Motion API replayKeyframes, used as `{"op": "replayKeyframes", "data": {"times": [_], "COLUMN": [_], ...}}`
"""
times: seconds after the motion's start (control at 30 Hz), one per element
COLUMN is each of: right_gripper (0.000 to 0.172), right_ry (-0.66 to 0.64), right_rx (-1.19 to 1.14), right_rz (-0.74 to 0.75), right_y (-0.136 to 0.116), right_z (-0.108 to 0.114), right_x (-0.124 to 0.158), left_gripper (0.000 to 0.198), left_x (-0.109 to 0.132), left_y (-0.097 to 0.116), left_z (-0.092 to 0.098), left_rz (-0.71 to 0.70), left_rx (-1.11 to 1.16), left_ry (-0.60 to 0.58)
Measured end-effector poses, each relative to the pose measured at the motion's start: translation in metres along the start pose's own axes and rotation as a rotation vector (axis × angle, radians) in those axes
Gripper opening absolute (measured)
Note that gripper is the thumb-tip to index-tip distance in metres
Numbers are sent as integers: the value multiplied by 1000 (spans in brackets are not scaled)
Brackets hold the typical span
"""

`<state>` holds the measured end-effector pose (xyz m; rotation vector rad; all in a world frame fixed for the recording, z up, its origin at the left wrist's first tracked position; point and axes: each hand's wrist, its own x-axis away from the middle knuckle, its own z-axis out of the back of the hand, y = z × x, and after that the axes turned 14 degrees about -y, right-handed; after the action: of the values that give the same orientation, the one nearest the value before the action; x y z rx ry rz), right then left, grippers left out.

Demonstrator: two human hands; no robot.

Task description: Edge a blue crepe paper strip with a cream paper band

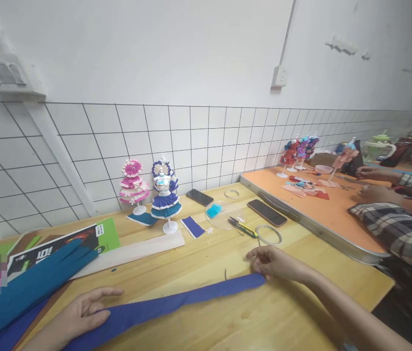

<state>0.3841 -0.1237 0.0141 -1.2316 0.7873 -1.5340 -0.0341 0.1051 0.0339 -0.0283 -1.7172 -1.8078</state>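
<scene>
A long blue strip of crepe paper (177, 303) stretches across the front of the wooden table between my hands. My left hand (84, 314) is at its left part, thumb on top of the strip, index finger stretched forward, the other fingers curled. At the rounded right end, my right hand (273, 263) has its fingers bent and close together, thumb side against the paper; the fingertips' grip is partly hidden. A short dark wire piece (225, 275) lies just behind the strip. Beyond my right hand are a wire coil (270, 234) and yellow-handled pliers (244, 227).
Two paper-dressed doll stands, one pink (135, 190) and one blue-white (165, 202), stand near the tiled wall. Teal crepe paper (41, 278) and a white strip (136, 251) lie left. Phones (266, 213) lie behind. A co-worker's hands (379, 192) are over the orange table (337, 214).
</scene>
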Motion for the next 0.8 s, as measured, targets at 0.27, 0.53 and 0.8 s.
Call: {"op": "replayKeyframes", "data": {"times": [0.27, 0.53, 0.8], "right_gripper": [45, 40, 21], "right_ry": [121, 152, 222], "right_rx": [-45, 121, 404], "right_rz": [22, 50, -18], "right_y": [6, 6, 7], "right_z": [-12, -25, -35], "right_x": [2, 6, 31], "left_gripper": [49, 54, 52], "left_x": [-3, -3, 0], "left_y": [-8, -13, -31], "left_z": [-6, -1, 13], "left_rz": [-11, 7, 22], "left_rx": [-189, -188, -281], "left_ry": [-16, 10, 27]}}
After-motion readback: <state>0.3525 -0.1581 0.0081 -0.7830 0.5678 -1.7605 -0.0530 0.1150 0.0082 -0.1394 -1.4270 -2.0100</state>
